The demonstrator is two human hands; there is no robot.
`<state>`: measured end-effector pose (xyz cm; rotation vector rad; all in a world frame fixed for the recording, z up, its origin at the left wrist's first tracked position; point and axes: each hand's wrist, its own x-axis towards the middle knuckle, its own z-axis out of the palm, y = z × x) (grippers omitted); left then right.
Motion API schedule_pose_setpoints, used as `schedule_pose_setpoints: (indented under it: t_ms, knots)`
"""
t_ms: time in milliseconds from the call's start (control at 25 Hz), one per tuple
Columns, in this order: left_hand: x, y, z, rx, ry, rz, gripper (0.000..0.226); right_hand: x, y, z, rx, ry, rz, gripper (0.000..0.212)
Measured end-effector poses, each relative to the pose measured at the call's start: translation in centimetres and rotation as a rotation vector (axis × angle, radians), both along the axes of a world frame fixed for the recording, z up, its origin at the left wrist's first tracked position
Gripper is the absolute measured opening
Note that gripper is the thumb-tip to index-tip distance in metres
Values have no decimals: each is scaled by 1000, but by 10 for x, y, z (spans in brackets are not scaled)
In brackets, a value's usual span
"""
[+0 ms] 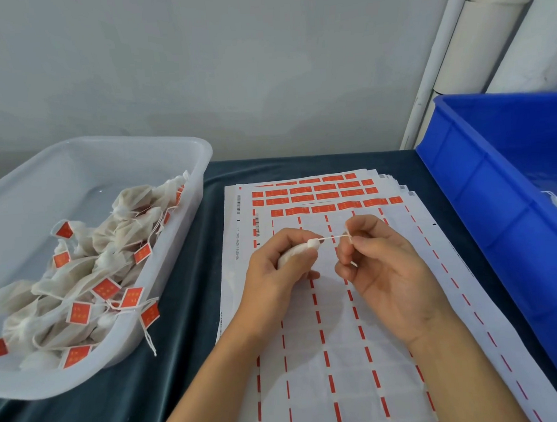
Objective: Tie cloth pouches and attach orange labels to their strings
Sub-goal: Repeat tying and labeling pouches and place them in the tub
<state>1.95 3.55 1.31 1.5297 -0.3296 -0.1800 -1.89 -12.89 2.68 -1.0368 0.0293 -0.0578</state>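
Left hand (278, 268) grips a white cloth pouch (296, 253), fingers curled round it, its neck poking out by the thumb. Right hand (378, 264) pinches the string (332, 237), taut between both hands over the label sheets (322, 304). Likely cinching the tie: keep tension straight and the pouch firm, then take an orange label (326, 196). Finished pouches fill the clear bin (185, 151), left.
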Motion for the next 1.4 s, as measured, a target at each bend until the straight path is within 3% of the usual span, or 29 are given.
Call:
schedule_pose_setpoints:
  t_ms: [200,320,560,720,1040,1400]
  knots:
    - [-1,-1,2,2,34,-19,21,-2,0,-2,-48,15,-15,18]
    - [-2,-1,3,-19,59,-20,21,-1,1,-2,-79,-16,-23,29]
    - [-1,0,2,-3,63,-24,24,1,10,0,-371,-11,-216,32]
    - [-1,0,0,15,70,-36,24,1,10,-1,-445,6,-314,31]
    - [-1,-1,0,-3,138,-69,21,2,12,-2,-364,8,-332,20]
    - [-3,-5,3,120,99,-124,26,5,9,-5,-243,75,-486,28]
